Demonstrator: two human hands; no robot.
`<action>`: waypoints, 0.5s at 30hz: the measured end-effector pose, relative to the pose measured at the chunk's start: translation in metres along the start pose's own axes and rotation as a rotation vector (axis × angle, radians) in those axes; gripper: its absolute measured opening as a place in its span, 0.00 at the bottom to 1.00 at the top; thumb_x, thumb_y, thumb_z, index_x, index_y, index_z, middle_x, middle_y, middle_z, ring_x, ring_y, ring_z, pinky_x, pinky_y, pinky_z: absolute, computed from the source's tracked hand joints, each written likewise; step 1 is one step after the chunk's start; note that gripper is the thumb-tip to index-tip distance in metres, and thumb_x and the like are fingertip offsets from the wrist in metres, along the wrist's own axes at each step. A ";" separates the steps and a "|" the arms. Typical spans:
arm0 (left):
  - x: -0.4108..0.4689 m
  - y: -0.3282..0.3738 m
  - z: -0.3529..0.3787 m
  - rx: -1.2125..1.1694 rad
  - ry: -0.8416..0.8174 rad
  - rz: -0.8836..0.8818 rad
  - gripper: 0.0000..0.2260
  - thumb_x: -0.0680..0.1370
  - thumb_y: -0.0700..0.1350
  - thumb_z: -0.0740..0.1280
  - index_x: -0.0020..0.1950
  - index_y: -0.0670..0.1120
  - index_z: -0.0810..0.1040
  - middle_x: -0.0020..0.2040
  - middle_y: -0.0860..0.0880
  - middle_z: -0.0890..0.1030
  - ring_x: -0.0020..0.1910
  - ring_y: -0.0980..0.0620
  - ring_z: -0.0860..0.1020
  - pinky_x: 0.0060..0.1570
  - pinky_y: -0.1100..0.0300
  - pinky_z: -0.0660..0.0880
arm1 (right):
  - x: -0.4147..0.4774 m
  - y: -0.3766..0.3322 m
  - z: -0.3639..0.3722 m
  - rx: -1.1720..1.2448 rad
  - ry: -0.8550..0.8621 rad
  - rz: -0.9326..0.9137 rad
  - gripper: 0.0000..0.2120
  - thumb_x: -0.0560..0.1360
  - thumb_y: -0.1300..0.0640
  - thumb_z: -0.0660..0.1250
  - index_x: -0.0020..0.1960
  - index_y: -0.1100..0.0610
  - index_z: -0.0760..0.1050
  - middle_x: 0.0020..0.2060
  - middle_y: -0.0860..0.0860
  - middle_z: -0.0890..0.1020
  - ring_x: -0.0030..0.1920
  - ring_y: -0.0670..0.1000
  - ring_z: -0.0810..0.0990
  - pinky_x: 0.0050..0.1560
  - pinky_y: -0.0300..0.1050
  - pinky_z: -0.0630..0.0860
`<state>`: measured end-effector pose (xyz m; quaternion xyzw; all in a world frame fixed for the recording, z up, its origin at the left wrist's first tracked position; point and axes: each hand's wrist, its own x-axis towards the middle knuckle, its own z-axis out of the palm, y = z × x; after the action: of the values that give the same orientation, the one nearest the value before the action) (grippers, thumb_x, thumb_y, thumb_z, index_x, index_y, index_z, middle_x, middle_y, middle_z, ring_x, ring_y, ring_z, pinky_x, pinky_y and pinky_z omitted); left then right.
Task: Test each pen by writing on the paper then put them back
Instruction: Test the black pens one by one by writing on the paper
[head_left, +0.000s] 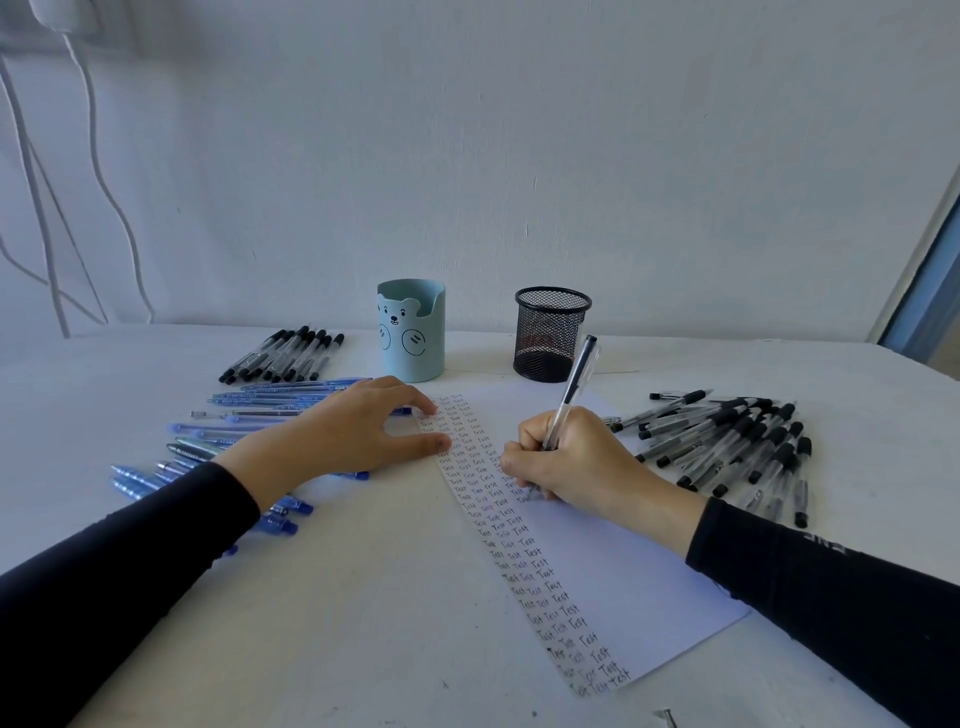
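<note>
A white sheet of paper (618, 561) lies on the table, its left side filled with columns of the handwritten word "Test". My right hand (571, 462) grips a clear black-capped pen (574, 387) upright, tip down on the paper beside the written columns. My left hand (363, 431) rests flat with spread fingers, fingertips pressing the paper's upper left edge. A heap of black pens (737, 447) lies to the right of the paper. Blue pens (208, 457) lie in a row at the left, partly under my left forearm.
A light blue bear-faced pen cup (411, 332) and a black mesh pen cup (550, 332) stand behind the paper. Another row of black pens (285, 356) lies at the back left. White cables (98, 171) hang on the wall at the left.
</note>
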<state>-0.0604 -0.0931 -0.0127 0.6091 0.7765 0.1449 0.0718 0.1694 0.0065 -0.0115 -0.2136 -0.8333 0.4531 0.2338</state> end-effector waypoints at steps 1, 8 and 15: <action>0.000 0.000 0.000 0.000 -0.001 0.001 0.31 0.65 0.75 0.58 0.63 0.62 0.72 0.65 0.58 0.72 0.64 0.58 0.69 0.66 0.55 0.68 | 0.000 0.000 0.000 0.001 0.000 0.001 0.20 0.74 0.65 0.70 0.26 0.58 0.69 0.22 0.46 0.77 0.23 0.40 0.74 0.27 0.31 0.70; 0.000 0.000 0.000 0.008 0.002 0.005 0.31 0.65 0.75 0.58 0.64 0.62 0.72 0.65 0.58 0.72 0.64 0.57 0.70 0.66 0.55 0.68 | 0.001 0.003 0.000 -0.010 0.010 0.003 0.20 0.74 0.65 0.69 0.26 0.58 0.68 0.23 0.47 0.77 0.24 0.40 0.75 0.27 0.32 0.71; 0.000 0.001 -0.001 0.005 -0.002 -0.001 0.32 0.65 0.76 0.58 0.63 0.62 0.73 0.65 0.59 0.72 0.64 0.58 0.70 0.66 0.55 0.68 | 0.001 0.003 0.000 -0.031 0.023 -0.001 0.18 0.75 0.64 0.69 0.27 0.60 0.70 0.25 0.49 0.78 0.23 0.40 0.74 0.27 0.32 0.71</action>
<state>-0.0595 -0.0929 -0.0117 0.6091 0.7769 0.1425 0.0711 0.1693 0.0091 -0.0141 -0.2220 -0.8376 0.4375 0.2402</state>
